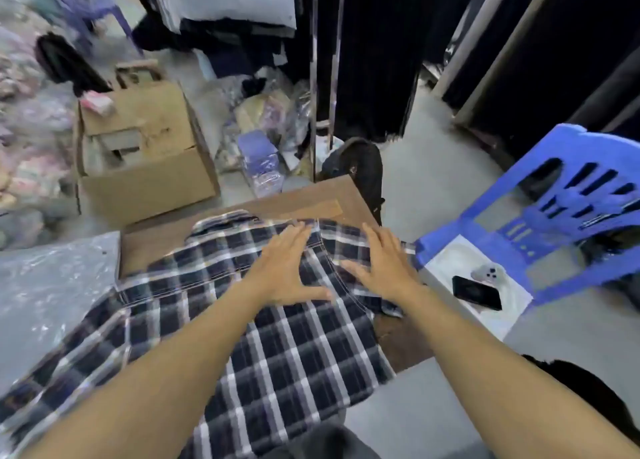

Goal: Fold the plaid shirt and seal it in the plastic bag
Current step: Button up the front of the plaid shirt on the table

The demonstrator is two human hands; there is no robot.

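Observation:
A dark navy and white plaid shirt lies spread over a flat brown cardboard sheet on the floor, collar end far from me. My left hand rests flat on the shirt's upper middle, fingers spread. My right hand lies flat beside it on the shirt's right shoulder area, fingers apart. Neither hand grips the cloth. Clear plastic bag material lies crumpled on the floor to the left, partly under the shirt's sleeve.
A blue plastic chair at the right holds a white sheet with two phones. An open cardboard box stands at the back left. Bagged goods, a black bag and a clothes rack fill the back. Grey floor lies near my knees.

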